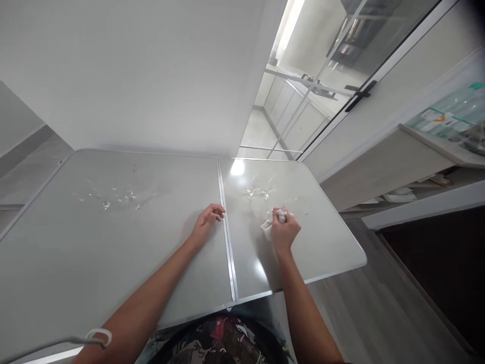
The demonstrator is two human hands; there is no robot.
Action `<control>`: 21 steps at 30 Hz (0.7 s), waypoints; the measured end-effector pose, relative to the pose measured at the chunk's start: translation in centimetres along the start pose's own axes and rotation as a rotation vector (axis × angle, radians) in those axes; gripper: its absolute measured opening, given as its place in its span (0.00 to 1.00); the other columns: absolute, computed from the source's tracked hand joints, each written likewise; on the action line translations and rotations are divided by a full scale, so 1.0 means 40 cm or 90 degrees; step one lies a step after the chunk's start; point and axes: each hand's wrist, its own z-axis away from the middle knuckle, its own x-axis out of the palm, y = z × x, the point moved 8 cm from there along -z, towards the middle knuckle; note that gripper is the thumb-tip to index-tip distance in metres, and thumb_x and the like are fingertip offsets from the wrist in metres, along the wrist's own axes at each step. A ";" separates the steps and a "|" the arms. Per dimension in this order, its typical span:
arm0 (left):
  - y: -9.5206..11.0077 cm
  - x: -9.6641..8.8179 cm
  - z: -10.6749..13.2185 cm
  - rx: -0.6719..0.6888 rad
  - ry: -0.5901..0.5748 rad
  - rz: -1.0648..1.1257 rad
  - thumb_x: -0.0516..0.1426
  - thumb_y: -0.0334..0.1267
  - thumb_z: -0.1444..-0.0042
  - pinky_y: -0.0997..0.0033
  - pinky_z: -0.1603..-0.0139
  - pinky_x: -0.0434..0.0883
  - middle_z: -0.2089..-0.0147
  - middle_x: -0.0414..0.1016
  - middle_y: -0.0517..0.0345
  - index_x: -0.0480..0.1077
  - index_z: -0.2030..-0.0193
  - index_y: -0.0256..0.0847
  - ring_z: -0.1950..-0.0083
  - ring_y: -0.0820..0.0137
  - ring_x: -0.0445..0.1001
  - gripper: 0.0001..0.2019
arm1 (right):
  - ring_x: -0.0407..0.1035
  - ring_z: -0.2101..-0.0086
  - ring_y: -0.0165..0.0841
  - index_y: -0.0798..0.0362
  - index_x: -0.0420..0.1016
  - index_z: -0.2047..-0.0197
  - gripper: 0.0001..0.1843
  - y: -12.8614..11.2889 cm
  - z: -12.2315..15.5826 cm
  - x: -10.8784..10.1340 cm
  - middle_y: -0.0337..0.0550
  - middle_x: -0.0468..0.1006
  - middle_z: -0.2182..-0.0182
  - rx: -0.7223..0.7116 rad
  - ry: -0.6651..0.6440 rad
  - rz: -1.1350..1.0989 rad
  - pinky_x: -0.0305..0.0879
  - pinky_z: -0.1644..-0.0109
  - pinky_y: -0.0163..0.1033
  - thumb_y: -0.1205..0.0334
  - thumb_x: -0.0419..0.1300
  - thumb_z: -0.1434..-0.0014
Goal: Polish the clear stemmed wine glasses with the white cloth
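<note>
My left hand [210, 217] rests on the white folding table [113, 263], just left of its metal centre seam. Its fingers are loosely bent and apart, with nothing in them. Right of the seam, my right hand [286, 230] is closed around a crumpled white cloth [267, 228], part of which sticks out on the left. Something clear, perhaps glass, shows faintly by those fingers, but I cannot make it out. Just beyond stand two clear glasses [265, 194] with round feet. Several more clear glass pieces [131, 197] are on the left half, their outlines hard to see.
A white wall [151, 76] borders the table's far edge. At the right are a sliding glass door [322, 91] and a shelf [420, 146] holding plastic bottles [454, 111]. A grey cable [56, 344] crosses the lower left corner near my left forearm.
</note>
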 end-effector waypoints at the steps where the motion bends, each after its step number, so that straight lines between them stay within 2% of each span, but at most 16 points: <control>1: -0.001 -0.002 0.000 -0.004 0.005 -0.010 0.48 0.60 0.33 0.65 0.54 0.66 0.56 0.71 0.49 0.73 0.58 0.40 0.57 0.66 0.68 0.25 | 0.69 0.73 0.35 0.56 0.81 0.68 0.20 0.039 -0.039 0.000 0.49 0.82 0.72 0.014 0.005 0.020 0.60 0.62 0.38 0.49 0.59 0.37; 5: -0.009 0.002 0.000 -0.024 -0.011 -0.021 0.46 0.56 0.31 0.67 0.59 0.63 0.65 0.67 0.53 0.70 0.71 0.38 0.62 0.67 0.64 0.27 | 0.68 0.72 0.36 0.55 0.80 0.71 0.17 0.160 -0.165 0.037 0.51 0.83 0.71 0.036 -0.042 0.068 0.60 0.62 0.38 0.51 0.60 0.42; 9: -0.014 0.009 0.004 -0.056 -0.039 -0.032 0.45 0.55 0.30 0.67 0.62 0.61 0.69 0.65 0.55 0.69 0.73 0.38 0.65 0.68 0.62 0.28 | 0.72 0.68 0.40 0.56 0.83 0.68 0.17 0.222 -0.243 0.091 0.54 0.84 0.67 0.070 -0.089 0.087 0.62 0.61 0.39 0.50 0.61 0.45; 15: -0.013 0.017 0.003 -0.056 -0.061 -0.044 0.45 0.54 0.30 0.67 0.62 0.60 0.69 0.66 0.55 0.70 0.73 0.38 0.66 0.69 0.62 0.27 | 0.74 0.68 0.41 0.56 0.84 0.67 0.19 0.253 -0.311 0.165 0.55 0.85 0.69 0.088 -0.133 0.074 0.63 0.64 0.38 0.48 0.62 0.47; 21: -0.016 0.019 0.003 -0.061 -0.072 -0.059 0.45 0.54 0.30 0.67 0.64 0.59 0.70 0.65 0.55 0.70 0.73 0.39 0.67 0.69 0.62 0.27 | 0.75 0.67 0.40 0.56 0.84 0.68 0.19 0.255 -0.324 0.218 0.53 0.85 0.68 0.054 -0.183 0.047 0.63 0.63 0.37 0.48 0.61 0.47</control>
